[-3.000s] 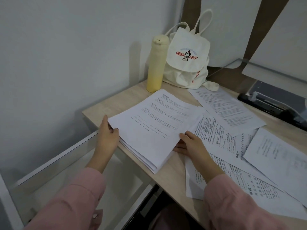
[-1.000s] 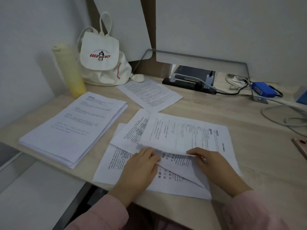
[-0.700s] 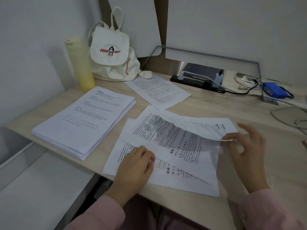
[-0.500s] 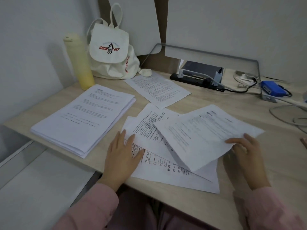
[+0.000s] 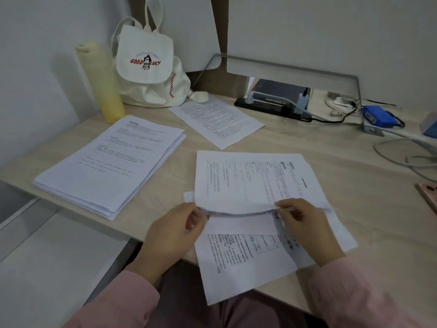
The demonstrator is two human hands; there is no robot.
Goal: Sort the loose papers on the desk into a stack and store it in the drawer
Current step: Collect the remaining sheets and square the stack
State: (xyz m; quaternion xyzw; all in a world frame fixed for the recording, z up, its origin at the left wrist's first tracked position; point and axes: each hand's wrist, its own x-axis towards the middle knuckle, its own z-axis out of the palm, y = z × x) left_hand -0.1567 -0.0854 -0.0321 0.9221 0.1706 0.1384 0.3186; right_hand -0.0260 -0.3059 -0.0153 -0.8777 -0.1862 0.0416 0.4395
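A thick stack of printed papers (image 5: 111, 162) lies on the left part of the wooden desk (image 5: 369, 190). In front of me lie several loose printed sheets (image 5: 250, 183), overlapping. My left hand (image 5: 172, 230) and my right hand (image 5: 305, 226) both pinch the near edge of the top sheet, which is lifted slightly. One sheet below (image 5: 238, 261) hangs over the desk's front edge. Another single sheet (image 5: 215, 119) lies farther back by the bag. The open white drawer (image 5: 47, 263) is at the lower left, below the desk edge.
A yellow bottle (image 5: 101, 84) and a white canvas bag (image 5: 149, 67) stand at the back left. A black power strip (image 5: 272, 105) with plugs and cables, a blue box (image 5: 378, 116) and a pink phone (image 5: 429, 192) are on the right.
Both hands left the thick stack on the left and moved to the loose sheets. My right hand lifted one sheet and laid it on top; now both hands grip its near edge.
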